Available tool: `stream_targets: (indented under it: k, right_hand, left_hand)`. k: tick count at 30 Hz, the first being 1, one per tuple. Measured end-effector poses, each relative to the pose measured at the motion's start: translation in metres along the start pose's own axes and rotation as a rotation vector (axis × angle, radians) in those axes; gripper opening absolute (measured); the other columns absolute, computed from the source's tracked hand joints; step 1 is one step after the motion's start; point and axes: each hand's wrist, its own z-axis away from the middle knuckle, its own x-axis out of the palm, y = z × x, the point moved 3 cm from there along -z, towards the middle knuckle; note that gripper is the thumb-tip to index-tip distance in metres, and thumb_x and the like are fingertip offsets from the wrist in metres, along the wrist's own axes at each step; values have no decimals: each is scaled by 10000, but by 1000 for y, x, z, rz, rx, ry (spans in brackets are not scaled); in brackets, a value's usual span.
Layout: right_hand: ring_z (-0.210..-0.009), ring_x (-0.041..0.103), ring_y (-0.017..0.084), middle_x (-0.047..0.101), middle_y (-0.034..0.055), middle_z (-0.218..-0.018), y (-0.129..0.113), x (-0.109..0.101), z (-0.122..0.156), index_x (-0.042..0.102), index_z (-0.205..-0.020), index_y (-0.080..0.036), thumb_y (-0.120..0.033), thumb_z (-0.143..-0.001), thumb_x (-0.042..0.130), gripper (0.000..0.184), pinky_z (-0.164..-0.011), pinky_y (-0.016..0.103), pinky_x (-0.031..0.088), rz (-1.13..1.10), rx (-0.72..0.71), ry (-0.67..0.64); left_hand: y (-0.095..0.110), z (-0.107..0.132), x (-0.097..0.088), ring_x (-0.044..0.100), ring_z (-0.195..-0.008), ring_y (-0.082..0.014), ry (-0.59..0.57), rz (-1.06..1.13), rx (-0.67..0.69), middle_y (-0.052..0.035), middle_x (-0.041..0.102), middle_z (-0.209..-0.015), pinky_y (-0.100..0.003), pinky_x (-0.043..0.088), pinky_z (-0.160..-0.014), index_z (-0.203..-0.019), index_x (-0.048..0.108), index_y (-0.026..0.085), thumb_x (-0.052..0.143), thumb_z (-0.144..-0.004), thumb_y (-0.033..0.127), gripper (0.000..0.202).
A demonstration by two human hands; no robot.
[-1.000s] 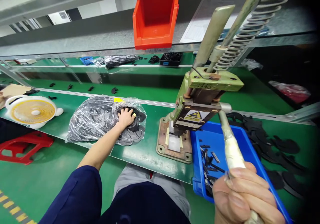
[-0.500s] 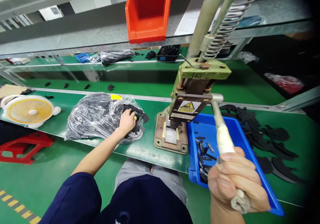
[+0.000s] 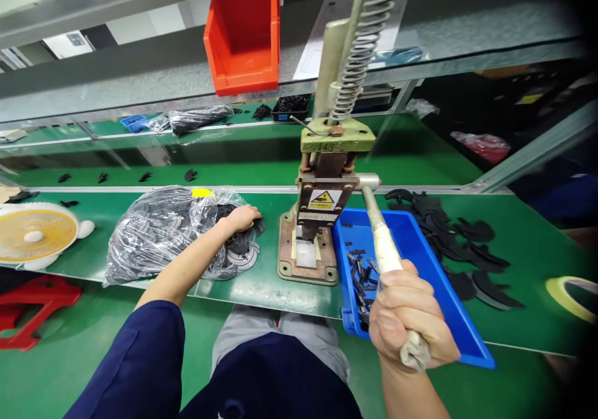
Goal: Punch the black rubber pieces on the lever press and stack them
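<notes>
My right hand [image 3: 413,319] is wrapped round the taped grip of a lever [image 3: 385,244] on a green hand press [image 3: 327,188]. The lever slants down toward me from the press's side. A pale block [image 3: 306,254] sits on the press base [image 3: 284,263] under the ram. My left hand [image 3: 243,217] reaches over flat, curved black plastic parts [image 3: 243,251] at the mouth of a clear plastic bag [image 3: 154,232]. Its fingers are bent together among the parts; what they pinch, if anything, is hidden.
A blue tray [image 3: 406,220] with small black strips stands right of the press. Beyond it lie more curved black parts [image 3: 439,232] and a tape roll [image 3: 570,297]. A yellow-and-white fan [image 3: 37,232] is at left; an orange bin [image 3: 243,39] sits on the shelf above.
The view has shifted to the right, bringing the tape roll into sight. My left hand has moved to the far side of the parts at the bag mouth. My right hand still grips the lever.
</notes>
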Motion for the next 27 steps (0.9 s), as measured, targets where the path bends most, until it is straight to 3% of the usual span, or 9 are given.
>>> stream_targets:
  k: [5, 11, 14, 17, 22, 24, 27]
  right_hand:
    - [-733, 644, 169, 654, -48, -730, -1, 1, -3, 507, -647, -207, -95, -688, 643, 181, -869, 512, 560, 37, -44, 7]
    - [-703, 637, 163, 649, -48, -712, -1, 2, -2, 493, -641, -203, -123, -725, 642, 189, -827, 496, 570, 57, -66, 13]
    - [-688, 629, 164, 646, -48, -718, 1, 2, -1, 496, -655, -211, -149, -754, 642, 187, -807, 498, 574, 77, -74, 31]
    - [-661, 611, 169, 630, -46, -691, 1, 2, 0, 490, -650, -216, -179, -778, 636, 197, -769, 501, 567, 79, -88, 55]
    - [-693, 614, 165, 630, -42, -703, -2, 2, 0, 482, -661, -209, -181, -820, 622, 214, -786, 488, 567, 88, -54, 42]
    - [-719, 623, 162, 634, -39, -720, -3, 2, 0, 479, -665, -205, -167, -820, 622, 214, -819, 490, 566, 85, -39, 29]
    - [-757, 630, 162, 638, -36, -749, -3, 3, 0, 483, -677, -201, -141, -807, 607, 189, -848, 496, 560, 79, -30, 14]
  left_hand:
    - [-6, 6, -5, 636, -1002, -228, -18, 53, -23, -94, 664, -1070, -283, 485, -849, -1090, 721, 196, 552, -763, 68, 390]
    - [0, 35, -13, 616, -839, -186, 187, 293, -57, -45, 672, -884, -271, 474, -787, -890, 693, 167, 556, -757, 75, 213]
    - [12, 59, -13, 602, -758, -161, 284, 471, -132, -23, 678, -836, -264, 475, -745, -951, 698, 173, 560, -810, 131, 201]
    - [31, 79, -7, 620, -794, -159, 361, 677, -138, -39, 706, -941, -269, 492, -761, -1129, 689, 178, 571, -850, 194, 304]
    - [61, 97, 10, 636, -925, -190, 443, 918, -84, -75, 687, -972, -317, 509, -872, -925, 747, 178, 600, -880, 299, 196]
    - [69, 99, 17, 629, -977, -202, 501, 950, -119, -86, 670, -996, -338, 510, -909, -957, 759, 192, 611, -885, 354, 231]
    - [78, 100, 29, 628, -759, -166, 455, 1086, -214, -50, 642, -821, -303, 541, -717, -1085, 725, 204, 554, -923, 474, 358]
